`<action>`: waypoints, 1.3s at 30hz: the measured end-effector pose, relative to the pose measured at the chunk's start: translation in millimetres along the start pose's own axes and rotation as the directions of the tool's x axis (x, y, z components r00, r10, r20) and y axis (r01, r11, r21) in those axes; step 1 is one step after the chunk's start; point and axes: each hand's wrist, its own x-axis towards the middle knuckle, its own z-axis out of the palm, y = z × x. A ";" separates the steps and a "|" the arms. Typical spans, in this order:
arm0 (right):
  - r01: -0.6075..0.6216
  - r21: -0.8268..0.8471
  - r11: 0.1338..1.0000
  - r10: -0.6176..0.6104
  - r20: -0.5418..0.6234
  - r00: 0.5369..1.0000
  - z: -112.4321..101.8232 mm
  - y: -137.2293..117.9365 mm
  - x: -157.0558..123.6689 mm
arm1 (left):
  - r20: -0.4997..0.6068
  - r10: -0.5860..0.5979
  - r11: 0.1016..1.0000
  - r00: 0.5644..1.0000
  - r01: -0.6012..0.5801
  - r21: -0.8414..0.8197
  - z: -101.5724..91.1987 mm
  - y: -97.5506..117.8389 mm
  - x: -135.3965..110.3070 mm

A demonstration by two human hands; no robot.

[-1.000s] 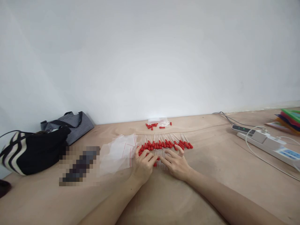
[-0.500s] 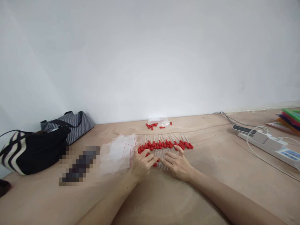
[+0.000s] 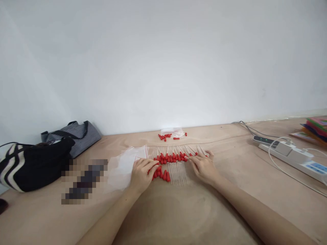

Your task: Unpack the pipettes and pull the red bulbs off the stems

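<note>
Left hand shifted leftward, plastic bags alongside

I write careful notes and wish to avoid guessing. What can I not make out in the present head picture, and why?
In the head view:
Number of red bulbs near the left hand: the hand covers some.
Whether the right hand holds anything: its own back hides the grip.
Dark object beside the plastic bags: pixelated.
Colourful stack: cut off by the right edge.
Markings on the power strip: too small.
</note>
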 end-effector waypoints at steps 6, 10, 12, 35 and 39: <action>-0.082 -0.013 0.997 0.083 0.244 0.966 1.1 -9.6 -2.3 | 0.064 -0.125 0.972 0.990 0.135 -0.192 15.1 -1.0 -4.8; -0.143 -0.005 0.990 0.139 0.270 0.953 5.0 -18.0 -5.1 | 0.104 -0.134 0.965 0.986 0.153 -0.211 19.9 4.8 -4.7; -0.165 0.019 0.986 0.155 0.255 0.954 9.3 -22.7 -5.9 | 0.098 -0.151 0.966 0.984 0.168 -0.196 23.8 9.9 -3.6; -0.208 0.064 0.976 0.201 0.105 0.974 9.4 -21.0 -1.1 | 0.213 0.448 0.882 0.868 -0.390 -0.265 21.9 41.0 -12.6; -0.370 -0.058 0.927 0.373 0.050 0.926 -3.5 14.4 5.1 | 0.452 0.576 0.817 0.681 -0.462 -0.345 13.2 53.4 -6.9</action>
